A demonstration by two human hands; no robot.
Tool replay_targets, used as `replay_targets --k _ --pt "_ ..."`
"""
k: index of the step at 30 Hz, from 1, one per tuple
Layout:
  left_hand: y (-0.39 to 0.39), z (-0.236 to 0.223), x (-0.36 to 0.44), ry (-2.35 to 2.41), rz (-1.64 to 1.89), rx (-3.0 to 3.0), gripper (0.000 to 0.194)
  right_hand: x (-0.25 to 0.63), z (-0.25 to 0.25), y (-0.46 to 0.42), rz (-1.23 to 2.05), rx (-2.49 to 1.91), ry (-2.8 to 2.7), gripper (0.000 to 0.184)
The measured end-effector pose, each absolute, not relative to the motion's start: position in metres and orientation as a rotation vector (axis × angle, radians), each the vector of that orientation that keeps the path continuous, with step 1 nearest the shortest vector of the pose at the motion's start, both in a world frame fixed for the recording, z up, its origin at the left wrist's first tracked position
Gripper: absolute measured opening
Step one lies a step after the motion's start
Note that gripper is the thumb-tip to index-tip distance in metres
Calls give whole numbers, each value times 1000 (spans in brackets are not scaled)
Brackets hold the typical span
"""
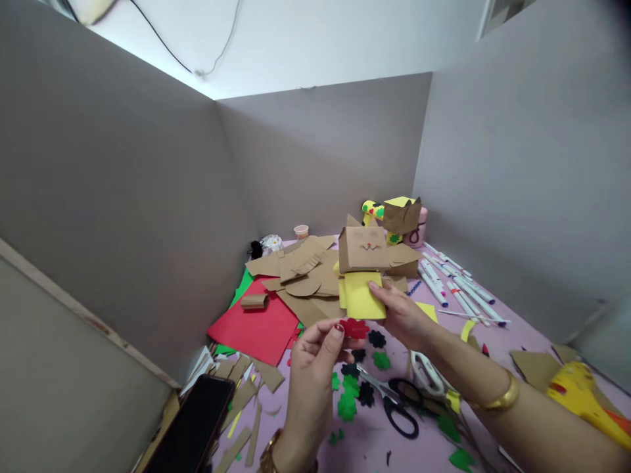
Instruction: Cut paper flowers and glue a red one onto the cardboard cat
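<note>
My right hand grips a cardboard cat figure by its yellow paper body. The figure's box-shaped head has pointed ears and a drawn face turned toward me. Just below the body, my left hand pinches a red paper flower between thumb and fingers. Under the hands lie green paper flowers, black paper flowers and black-handled scissors with their blades pointing up left.
Cardboard pieces and red paper cover the left back. Markers lie at the right. A second cardboard figure stands behind. A phone lies front left, a yellow glue gun front right. Grey partitions enclose the table.
</note>
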State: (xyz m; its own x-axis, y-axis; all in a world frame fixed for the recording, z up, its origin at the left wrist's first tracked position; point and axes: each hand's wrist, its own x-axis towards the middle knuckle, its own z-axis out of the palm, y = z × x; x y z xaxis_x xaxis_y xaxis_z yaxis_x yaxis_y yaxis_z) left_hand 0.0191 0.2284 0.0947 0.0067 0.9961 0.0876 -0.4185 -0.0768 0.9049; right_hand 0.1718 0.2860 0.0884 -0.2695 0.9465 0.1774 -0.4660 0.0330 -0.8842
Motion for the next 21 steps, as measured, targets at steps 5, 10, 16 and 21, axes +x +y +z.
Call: replay_targets --k 5,10,16,21 --pt "219 105 17 885 1398 1123 14 168 96 268 1508 -572 -1175 41" --pt "212 110 17 939 1386 1168 14 165 94 258 1505 -536 -1191 36" --pt "207 109 13 935 1428 1162 15 164 97 250 1551 -516 -1126 35" --pt "202 108 12 894 1425 1112 16 158 103 239 1587 -490 -994 33"
